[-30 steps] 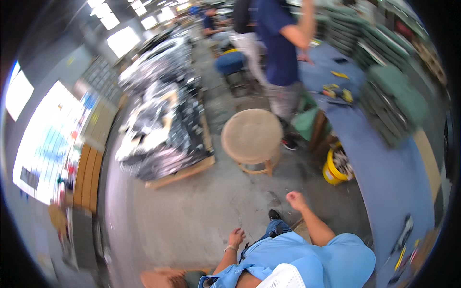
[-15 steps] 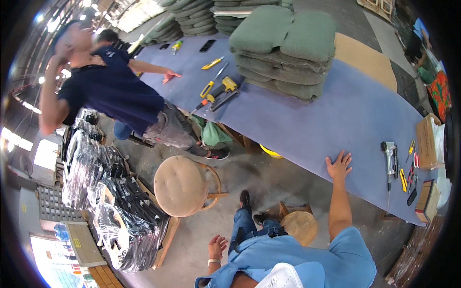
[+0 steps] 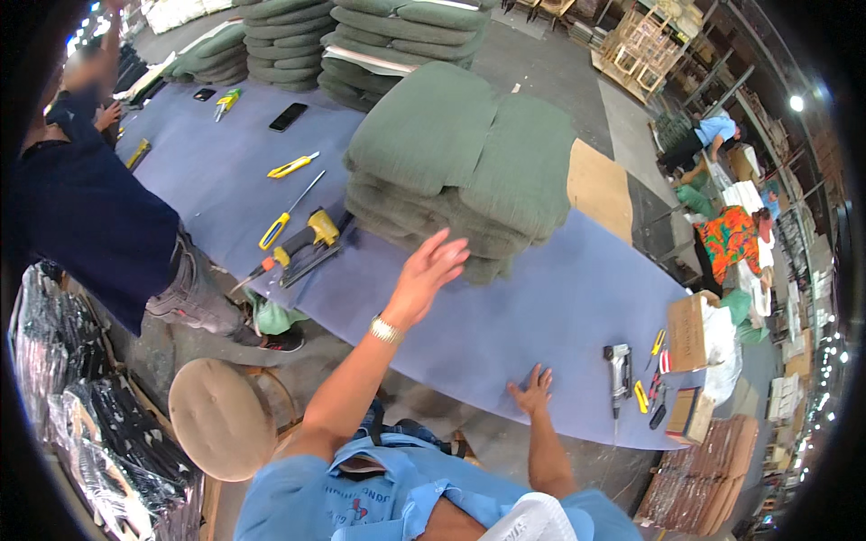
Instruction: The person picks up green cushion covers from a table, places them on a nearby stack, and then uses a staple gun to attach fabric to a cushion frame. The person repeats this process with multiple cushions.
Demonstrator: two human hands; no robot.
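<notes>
My left hand (image 3: 426, 278), with a gold watch (image 3: 386, 328) on its wrist, is raised in front of a stack of dark green cushions (image 3: 505, 162). Its fingers are stretched out and hold nothing; I cannot tell whether they touch the lower cushions. My right hand (image 3: 532, 394) rests on the blue-grey tabletop (image 3: 469, 361) with fingers spread, near the front edge. Left of the cushions lie a yellow-and-black nail gun (image 3: 311, 239), a yellow-handled screwdriver (image 3: 275, 229) and a yellow utility knife (image 3: 293, 166).
A silver air stapler (image 3: 620, 371) and several small hand tools lie at the right end, by a cardboard box (image 3: 687, 335). A co-worker in a navy shirt (image 3: 99, 207) stands at left. A round beige stool (image 3: 221, 419) and plastic-wrapped stacks (image 3: 117, 433) are below. More cushions (image 3: 284, 41) line the far edge.
My left hand has come up from my side over the table to the cushions. My right hand stays on the tabletop. The view has shifted right, and the co-worker appears farther left.
</notes>
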